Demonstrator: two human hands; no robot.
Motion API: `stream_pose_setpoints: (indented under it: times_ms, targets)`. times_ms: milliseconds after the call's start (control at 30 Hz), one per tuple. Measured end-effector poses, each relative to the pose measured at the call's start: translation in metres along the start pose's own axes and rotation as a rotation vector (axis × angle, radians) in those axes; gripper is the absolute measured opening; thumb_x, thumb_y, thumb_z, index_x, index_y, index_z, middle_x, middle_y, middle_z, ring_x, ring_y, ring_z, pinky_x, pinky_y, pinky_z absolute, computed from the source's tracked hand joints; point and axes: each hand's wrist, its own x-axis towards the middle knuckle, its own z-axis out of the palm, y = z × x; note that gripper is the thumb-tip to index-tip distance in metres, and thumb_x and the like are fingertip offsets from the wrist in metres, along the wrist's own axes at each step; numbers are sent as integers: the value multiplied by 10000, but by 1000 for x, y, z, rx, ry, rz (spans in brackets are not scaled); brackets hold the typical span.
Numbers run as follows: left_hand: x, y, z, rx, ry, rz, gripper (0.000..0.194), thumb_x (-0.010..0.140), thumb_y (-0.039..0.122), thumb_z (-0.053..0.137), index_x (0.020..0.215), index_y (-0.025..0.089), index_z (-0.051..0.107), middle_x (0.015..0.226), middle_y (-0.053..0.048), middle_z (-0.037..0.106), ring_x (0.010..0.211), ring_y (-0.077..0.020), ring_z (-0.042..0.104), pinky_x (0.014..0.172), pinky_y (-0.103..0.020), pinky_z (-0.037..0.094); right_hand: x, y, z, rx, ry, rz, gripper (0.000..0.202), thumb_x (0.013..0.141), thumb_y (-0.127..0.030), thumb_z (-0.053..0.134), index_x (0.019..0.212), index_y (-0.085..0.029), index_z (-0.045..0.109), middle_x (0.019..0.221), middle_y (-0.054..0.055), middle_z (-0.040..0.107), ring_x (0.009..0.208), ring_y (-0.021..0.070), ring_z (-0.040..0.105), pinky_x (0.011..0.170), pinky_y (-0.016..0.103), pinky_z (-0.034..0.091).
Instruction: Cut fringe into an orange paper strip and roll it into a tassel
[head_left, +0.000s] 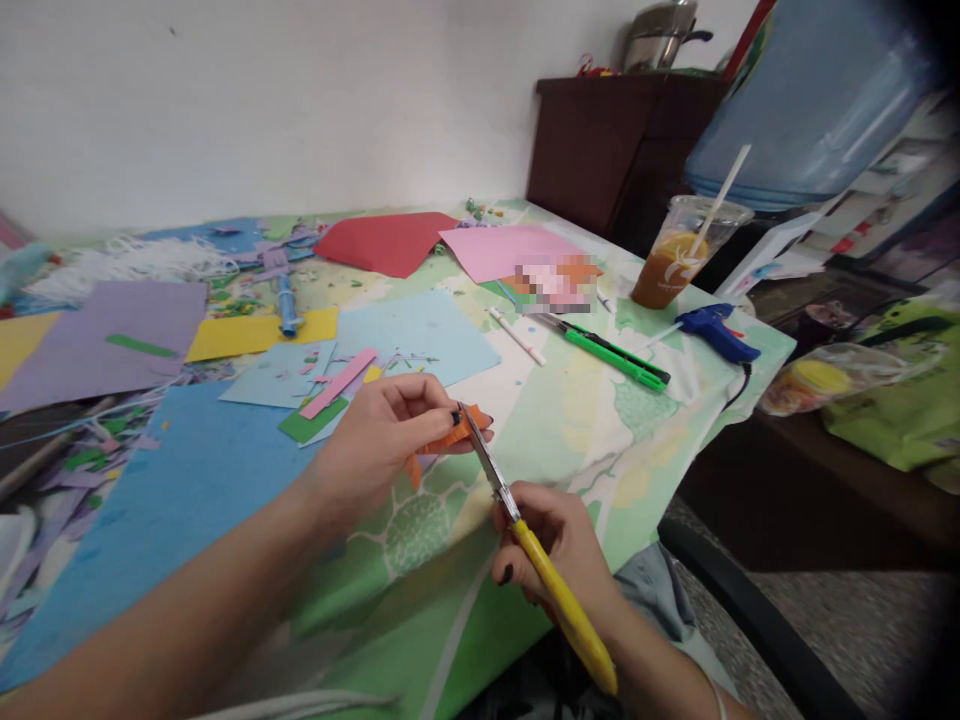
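My left hand (401, 420) pinches a small piece of orange paper (452, 434) between thumb and fingers, with a pointed bit hanging below. Yellow-handled scissors (559, 590) are gripped in my right hand (559, 540), blades pointing up and left. The blade tips lie against the orange paper near my left fingertips. Whether the blades are cutting into it I cannot tell. Below both hands is the green patterned tablecloth (416, 530). Beside my left wrist lie a pink strip (341, 385) and a green paper piece (311, 422).
Coloured sheets, including a blue one (202, 470) and a red one (390, 243), cover the table's left and back. Towards the right are a green utility knife (615, 358), a white pen (517, 336), a drink cup (679, 260) and a blue glue gun (716, 332).
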Motion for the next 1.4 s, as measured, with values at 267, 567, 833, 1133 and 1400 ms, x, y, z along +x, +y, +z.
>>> stream_pose_setpoints:
  times_ms: [267, 567, 833, 1133, 1400]
  targets:
    - [1, 0, 0, 6, -4, -1, 169, 758, 118, 600, 600, 148, 551, 711, -31, 732, 834, -221, 710, 768, -334, 583, 0, 1, -1, 23, 3, -12, 386, 548, -286, 838, 619, -174, 475, 525, -78, 298, 455, 54, 249, 384, 184, 169]
    - [0, 0, 0, -7, -7, 8, 166, 759, 105, 595, 604, 148, 553, 702, -25, 730, 824, -213, 712, 766, -327, 584, 1, 1, -1, 17, 1, -15, 370, 543, -227, 840, 619, -171, 483, 526, -83, 289, 466, 54, 241, 399, 191, 154]
    - [1, 0, 0, -3, -4, 11, 163, 758, 105, 596, 606, 146, 554, 714, -33, 734, 826, -217, 711, 770, -335, 583, 0, 2, 0, -6, 6, -27, 343, 573, -247, 810, 615, -173, 477, 516, -84, 294, 459, 57, 235, 395, 197, 158]
    - [0, 1, 0, 5, -4, -4, 168, 761, 112, 592, 602, 148, 553, 717, -34, 734, 822, -220, 712, 770, -346, 582, 0, -3, 0, 17, -6, -23, 498, 515, -500, 822, 630, -189, 450, 542, -71, 303, 478, 70, 255, 403, 199, 182]
    - [-1, 4, 1, 19, 21, -25, 170, 748, 136, 611, 587, 154, 559, 730, -47, 738, 875, -235, 702, 771, -335, 577, -1, -6, -1, 47, -46, -20, 539, 513, -564, 804, 645, -185, 445, 551, -72, 292, 479, 63, 246, 381, 181, 184]
